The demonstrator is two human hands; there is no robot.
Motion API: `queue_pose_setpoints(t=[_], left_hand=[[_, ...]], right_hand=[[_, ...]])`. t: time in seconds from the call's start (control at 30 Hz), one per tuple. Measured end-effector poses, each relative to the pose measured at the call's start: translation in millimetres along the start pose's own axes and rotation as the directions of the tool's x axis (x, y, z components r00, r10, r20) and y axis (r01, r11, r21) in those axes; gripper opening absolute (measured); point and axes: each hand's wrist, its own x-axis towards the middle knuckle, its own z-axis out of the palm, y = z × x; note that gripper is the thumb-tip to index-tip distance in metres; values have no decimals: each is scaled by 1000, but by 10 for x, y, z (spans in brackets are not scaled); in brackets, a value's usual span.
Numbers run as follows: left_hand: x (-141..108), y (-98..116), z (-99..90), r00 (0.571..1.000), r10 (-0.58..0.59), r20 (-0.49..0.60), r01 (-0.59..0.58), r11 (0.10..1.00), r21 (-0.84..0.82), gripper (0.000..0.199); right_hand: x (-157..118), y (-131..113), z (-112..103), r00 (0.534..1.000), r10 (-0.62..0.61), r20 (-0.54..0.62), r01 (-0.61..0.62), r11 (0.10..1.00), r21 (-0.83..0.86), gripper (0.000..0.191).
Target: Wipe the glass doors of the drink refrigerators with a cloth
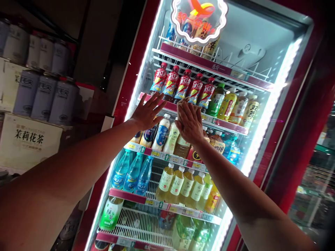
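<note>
A tall drinks cooler with a red frame and a glass front stands ahead, lit inside. My left hand is spread near the glass at the left, in front of the second shelf, holding nothing. To its right, my right hand presses a light brown cloth flat against the glass, with the cloth showing above the fingertips. Behind the hands are red-capped bottles on a shelf, and white-capped bottles one shelf lower.
Stacked tea tins and a pale box stand on dark shelving at the left. A round lit sign is at the cooler's top. Glass shelving shows at the far right.
</note>
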Motion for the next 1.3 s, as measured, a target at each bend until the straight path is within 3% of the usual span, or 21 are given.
queue_pose_setpoints(t=[0.13, 0.27, 0.4, 0.53, 0.67, 0.77, 0.93, 1.07, 1.3], left_hand=[[-1, -24, 14, 1000, 17, 10, -17, 1000, 1, 69], [2, -34, 13, 1000, 23, 10, -23, 1000, 7, 68], [-12, -54, -9, 999, 33, 20, -33, 999, -8, 68], [-43, -108, -54, 997, 60, 44, -59, 998, -24, 69], [-50, -134, -116, 992, 65, 107, -65, 998, 1, 70], [-32, -114, -164, 988, 42, 151, -45, 999, 17, 68], [-12, -94, -269, 981, 21, 191, -23, 1000, 7, 63], [5, -165, -420, 975, 63, 215, -61, 998, -15, 60], [75, -342, -603, 956, 126, 264, -108, 991, -83, 56]], right_hand=[[169, 36, 18, 993, 106, -52, -106, 994, 16, 66], [379, -177, 127, 967, 236, -95, -237, 972, 3, 67], [313, -388, 133, 989, 147, -32, -149, 988, -41, 65], [212, -357, 80, 997, 82, -9, -82, 996, -27, 64], [383, -334, 122, 977, 199, -77, -201, 979, -18, 64], [545, -475, 196, 953, 275, -127, -278, 960, -12, 64], [437, -718, 215, 990, 121, -71, -122, 993, 2, 63], [333, -673, 149, 997, 65, -34, -65, 998, 9, 61], [737, -758, 249, 967, 241, -85, -240, 970, 27, 66]])
